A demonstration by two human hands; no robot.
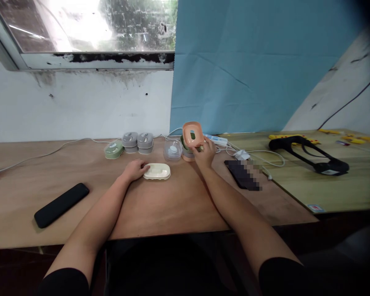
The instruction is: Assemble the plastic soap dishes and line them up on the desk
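On the brown tabletop in front of me lies a shallow cream oval tray. My left hand is at its left end, with fingers curled and fingertips on the rim. Farther right, my right hand pinches a small orange square tray by its lower edge. This tray is tilted up, its hollow side facing me, with a dark green patch showing in its middle. Behind it, partly hidden, stands a stack of small containers in green, grey and orange. A clear plastic cover is just left of that stack.
Two grey lidded containers and a green one stand near the wall. A black oblong device lies at left, a partly pixelated phone at right. White cables, a power strip and a black strap-like frame are farther right.
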